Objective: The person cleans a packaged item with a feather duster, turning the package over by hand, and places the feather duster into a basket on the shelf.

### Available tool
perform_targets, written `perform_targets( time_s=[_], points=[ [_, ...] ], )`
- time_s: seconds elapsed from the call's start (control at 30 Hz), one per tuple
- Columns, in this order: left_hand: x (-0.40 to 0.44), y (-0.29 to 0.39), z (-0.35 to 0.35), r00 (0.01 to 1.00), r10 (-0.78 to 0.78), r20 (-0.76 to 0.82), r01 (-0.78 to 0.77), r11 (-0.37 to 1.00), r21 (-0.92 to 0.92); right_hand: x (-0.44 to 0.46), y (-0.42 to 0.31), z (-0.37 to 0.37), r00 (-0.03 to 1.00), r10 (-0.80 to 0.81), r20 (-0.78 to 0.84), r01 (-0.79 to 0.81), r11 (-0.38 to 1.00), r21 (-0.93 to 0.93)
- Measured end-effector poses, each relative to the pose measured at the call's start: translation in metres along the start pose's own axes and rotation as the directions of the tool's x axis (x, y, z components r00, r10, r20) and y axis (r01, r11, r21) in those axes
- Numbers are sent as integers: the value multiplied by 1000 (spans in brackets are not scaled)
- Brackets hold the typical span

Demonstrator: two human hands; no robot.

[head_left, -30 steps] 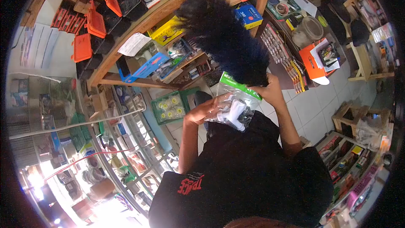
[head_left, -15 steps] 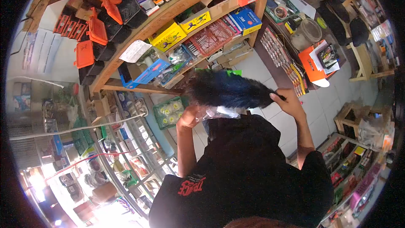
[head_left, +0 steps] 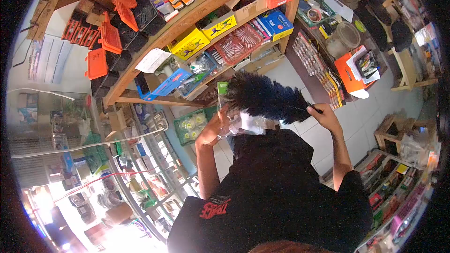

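A black feather duster (head_left: 267, 97) is in my right hand (head_left: 326, 117), whose fingers are closed round its narrow handle end. Its feathers stretch leftward in front of my chest. My left hand (head_left: 211, 130) grips a clear plastic packet (head_left: 251, 122) with a whitish item inside and a green label (head_left: 222, 88) at its top. The duster's feathers partly cover the packet, and I cannot tell whether the two touch.
Ahead, wooden shelves (head_left: 187, 18) carry yellow boxes (head_left: 189, 43), a blue 3M box (head_left: 275, 23) and orange-lidded cases (head_left: 97, 63). A glass display case (head_left: 154, 173) stands at the left. To the right are an orange box (head_left: 349, 72) and a wooden stool (head_left: 391, 129) on the tiled floor.
The duster's feathers have tilted and shifted slightly right, with the right hand a little lower. The packet and its green label, held in the left hand, now show more fully.
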State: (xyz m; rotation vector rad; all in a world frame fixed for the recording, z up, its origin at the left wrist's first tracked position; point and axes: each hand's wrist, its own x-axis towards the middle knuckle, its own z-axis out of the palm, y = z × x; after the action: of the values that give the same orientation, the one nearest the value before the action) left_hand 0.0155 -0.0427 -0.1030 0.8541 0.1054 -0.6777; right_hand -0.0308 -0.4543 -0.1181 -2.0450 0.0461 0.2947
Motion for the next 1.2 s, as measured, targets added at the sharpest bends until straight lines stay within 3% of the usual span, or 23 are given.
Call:
perform_targets(
  time_s=[0.03,0.17,0.2,0.3,0.4,0.47,0.57,0.63,0.7,0.8,0.87,0.93,1.0,1.13,1.2],
  points=[
    [-1,1,8,989,-40,-146,46,998,43,-1,2,-2,1000,6,9,-6,1000,-29],
    [6,-32,-51,971,6,239,-37,991,126,0,-27,13,998,-53,39,53,999,-8],
    [3,-30,-38,996,-90,19,83,968,237,2,-29,16,998,-39,53,37,999,34],
    [-2,-21,-39,993,-10,115,-5,990,138,4,-16,13,997,-79,14,79,996,-28],
    [-4,-19,-41,1000,22,-12,-21,999,37,4,-3,9,998,-11,55,11,1000,-7],
    [-2,-5,-21,991,17,133,-37,988,152,2,-13,11,998,5,67,-5,1000,-5],
    [1,-7,-11,992,-73,104,47,971,237,7,-43,22,999,-28,40,26,999,47],
    [1,-8,-16,995,-41,86,20,971,239,13,-44,27,998,-37,47,31,993,112],
    [-3,-11,-34,986,82,147,-112,972,205,14,-24,20,997,-40,71,38,999,39],
    [-7,-5,-47,997,68,36,-76,943,325,12,-18,15,994,-29,102,24,998,52],
    [-7,-3,-41,984,112,140,-174,785,594,16,-23,21,994,-53,100,52,999,12],
    [-4,-11,-42,989,90,119,-146,752,643,16,-32,28,995,-35,96,30,998,54],
    [-2,-23,-56,997,54,53,-73,877,475,19,-44,36,995,7,103,-26,983,182],
    [-6,-9,-43,956,187,227,-207,976,69,19,-14,29,998,-58,-12,59,997,52],
    [-1,13,-5,979,157,134,-164,985,48,16,-9,23,988,-103,-116,112,991,73]
  ],
)
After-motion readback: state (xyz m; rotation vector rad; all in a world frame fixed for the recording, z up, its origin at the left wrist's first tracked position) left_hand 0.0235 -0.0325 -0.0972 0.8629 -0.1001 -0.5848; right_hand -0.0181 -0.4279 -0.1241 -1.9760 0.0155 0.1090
